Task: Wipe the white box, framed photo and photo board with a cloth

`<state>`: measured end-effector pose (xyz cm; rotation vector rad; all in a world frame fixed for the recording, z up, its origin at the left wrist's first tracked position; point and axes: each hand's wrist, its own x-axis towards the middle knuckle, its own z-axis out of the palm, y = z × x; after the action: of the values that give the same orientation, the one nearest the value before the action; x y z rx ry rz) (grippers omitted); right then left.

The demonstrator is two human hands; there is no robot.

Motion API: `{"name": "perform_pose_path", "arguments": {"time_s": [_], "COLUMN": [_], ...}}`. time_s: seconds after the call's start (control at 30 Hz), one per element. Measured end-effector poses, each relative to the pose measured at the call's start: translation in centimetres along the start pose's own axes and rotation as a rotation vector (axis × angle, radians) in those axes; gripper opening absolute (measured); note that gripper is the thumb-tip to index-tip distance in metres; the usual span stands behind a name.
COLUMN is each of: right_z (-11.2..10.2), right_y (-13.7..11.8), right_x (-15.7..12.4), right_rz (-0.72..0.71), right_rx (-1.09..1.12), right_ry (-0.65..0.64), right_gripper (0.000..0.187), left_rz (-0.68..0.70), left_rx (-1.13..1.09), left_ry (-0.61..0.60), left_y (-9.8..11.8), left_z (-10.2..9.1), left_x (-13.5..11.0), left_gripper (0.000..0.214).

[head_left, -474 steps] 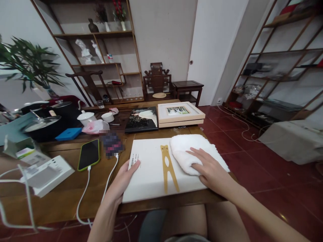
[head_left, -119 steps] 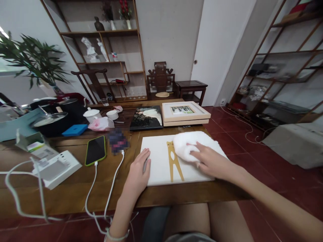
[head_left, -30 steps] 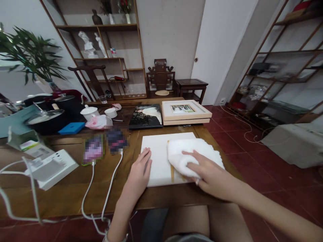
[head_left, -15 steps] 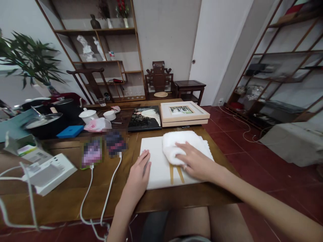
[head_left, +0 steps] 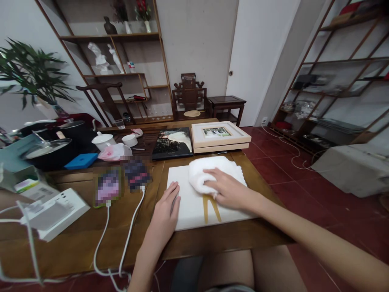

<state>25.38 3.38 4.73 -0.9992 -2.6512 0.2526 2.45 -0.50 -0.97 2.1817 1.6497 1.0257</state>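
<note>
A flat white panel (head_left: pixel 188 213) with a golden shape on its face lies near the front of the wooden table. My right hand (head_left: pixel 229 187) grips a bunched white towel (head_left: pixel 202 174), pressing it on the panel; the towel hides the panel's upper right area and part of the golden shape. Along the panel's left edge rests my left hand (head_left: pixel 165 209), its fingers stretched out and the thumb a little apart, holding the edge without closing round anything.
Behind the panel lie a dark picture (head_left: pixel 173 142) and stacked pale wooden frames (head_left: pixel 220 140). To the left are two charging phones (head_left: pixel 107 186) with white cables, an open white box (head_left: pixel 62 213), a blue box (head_left: pixel 81 161), a white teapot (head_left: pixel 103 141) and black pots (head_left: pixel 48 156).
My right hand has slid the towel left across the panel. My left hand stays at the panel's left edge. The camera view has shifted slightly.
</note>
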Motion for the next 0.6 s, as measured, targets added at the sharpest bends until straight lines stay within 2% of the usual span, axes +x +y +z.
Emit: {"name": "perform_pose_path", "arguments": {"time_s": [0.13,0.23,0.37,0.5,0.6], "right_z": [0.5,0.7,0.8,0.4,-0.1], "right_y": [1.6,0.7,-3.0,-6.9,-7.6], "right_x": [3.3,3.2,0.0,-4.1,-5.2], "right_rz": [0.016,0.027,-0.015,-0.113,-0.108], "right_rx": [-0.062,-0.109,-0.162,-0.081,-0.007], "right_ry": [0.042,0.028,-0.071,-0.183,-0.201], "right_gripper": [0.035,0.040,0.036,0.025,0.027], "left_rz": [-0.001,-0.002,-0.001,-0.013,-0.014], "left_rx": [0.011,0.012,-0.003,-0.019,-0.012], "left_ry": [-0.002,0.000,0.019,0.040,0.034], "left_y": [0.2,0.3,0.1,-0.1,0.0], "left_z": [-0.1,-0.1,0.1,0.3,0.3], "left_x": [0.0,0.0,0.0,0.0,0.0], "left_gripper": [0.037,0.038,0.036,0.035,0.036]}}
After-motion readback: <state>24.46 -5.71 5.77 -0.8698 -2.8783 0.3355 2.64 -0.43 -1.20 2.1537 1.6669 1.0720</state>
